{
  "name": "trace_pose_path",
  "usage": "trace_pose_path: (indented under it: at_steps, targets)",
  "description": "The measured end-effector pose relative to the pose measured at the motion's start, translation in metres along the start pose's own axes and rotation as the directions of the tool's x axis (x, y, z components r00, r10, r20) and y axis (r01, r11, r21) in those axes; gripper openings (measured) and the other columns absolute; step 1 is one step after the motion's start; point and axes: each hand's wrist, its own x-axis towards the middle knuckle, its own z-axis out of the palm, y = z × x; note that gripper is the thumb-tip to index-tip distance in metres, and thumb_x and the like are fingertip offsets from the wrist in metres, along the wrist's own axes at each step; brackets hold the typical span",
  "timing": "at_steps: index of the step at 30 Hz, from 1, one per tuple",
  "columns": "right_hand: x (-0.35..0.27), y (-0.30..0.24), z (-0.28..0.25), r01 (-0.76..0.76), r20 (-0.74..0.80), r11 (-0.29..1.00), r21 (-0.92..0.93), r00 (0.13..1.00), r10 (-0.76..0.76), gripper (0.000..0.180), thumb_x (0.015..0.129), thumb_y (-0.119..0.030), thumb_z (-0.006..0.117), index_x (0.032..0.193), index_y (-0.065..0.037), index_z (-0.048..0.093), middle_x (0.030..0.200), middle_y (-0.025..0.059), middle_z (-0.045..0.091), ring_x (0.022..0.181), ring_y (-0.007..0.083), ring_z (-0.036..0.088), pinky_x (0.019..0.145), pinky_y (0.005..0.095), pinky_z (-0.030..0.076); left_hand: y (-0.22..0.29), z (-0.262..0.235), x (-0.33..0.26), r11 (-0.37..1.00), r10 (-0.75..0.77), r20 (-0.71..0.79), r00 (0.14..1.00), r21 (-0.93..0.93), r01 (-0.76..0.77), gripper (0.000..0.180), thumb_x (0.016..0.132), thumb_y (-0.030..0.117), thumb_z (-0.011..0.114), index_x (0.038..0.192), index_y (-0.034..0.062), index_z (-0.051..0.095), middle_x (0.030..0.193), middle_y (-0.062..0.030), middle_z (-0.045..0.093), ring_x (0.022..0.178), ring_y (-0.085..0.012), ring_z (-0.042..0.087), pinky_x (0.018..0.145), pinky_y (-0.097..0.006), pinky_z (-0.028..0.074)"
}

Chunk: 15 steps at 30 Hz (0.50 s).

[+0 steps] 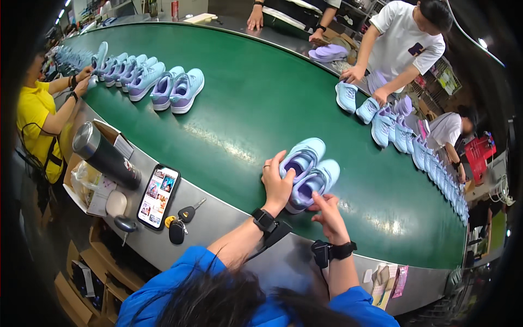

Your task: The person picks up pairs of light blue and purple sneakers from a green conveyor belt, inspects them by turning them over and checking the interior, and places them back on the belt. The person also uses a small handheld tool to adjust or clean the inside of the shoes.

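Observation:
Side by side on the green belt (239, 109) in front of me stand two light blue sneakers with lavender linings, toes pointing away. My left hand (277, 185) is closed on the collar of the left sneaker (308, 150), its thumb at the shoe opening. At the heel of the right sneaker (328, 171), my right hand (330, 215) pinches the collar edge between thumb and fingers. Part of that grip is hidden behind the hand. Both wrists carry black straps with small devices.
Rows of similar sneakers line the belt at far left (144, 80) and right (403, 136). Co-workers in yellow and white handle shoes there. On the metal ledge nearby lie a dark tumbler (111, 158), a phone (159, 196), keys (188, 212) and a computer mouse (125, 223).

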Motion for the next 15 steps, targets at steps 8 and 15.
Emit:
trace_pose_path:
  at_steps: [8,15]
  targets:
    - [0.04,0.033,-0.024,0.253,-0.088,0.957,0.141,0.966,-0.242,0.055,0.085,-0.025,0.062,0.131,0.003,0.045,0.116,0.0078,0.053,0.098,0.0143,0.056,0.067,0.0261,0.05,-0.013,0.003,-0.007,0.993,0.035,-0.008,0.999,0.113,-0.034,0.056,0.072,0.006,0.06,0.126,-0.0016,0.051,0.111,-0.0135,0.045,0.1,-0.0234,0.046,0.091,-0.032,0.039]
    - [0.037,0.038,-0.043,0.206,0.071,0.79,0.578,0.951,-0.3,0.037,0.092,-0.027,0.043,0.12,-0.005,0.053,0.101,0.0064,0.063,0.084,0.0189,0.061,0.063,0.0318,0.051,0.013,-0.011,0.0,0.524,-0.231,0.503,0.833,-0.657,0.542,0.064,0.07,0.003,0.042,0.133,-0.0072,0.042,0.115,-0.0136,0.056,0.101,-0.0184,0.055,0.091,-0.027,0.041]
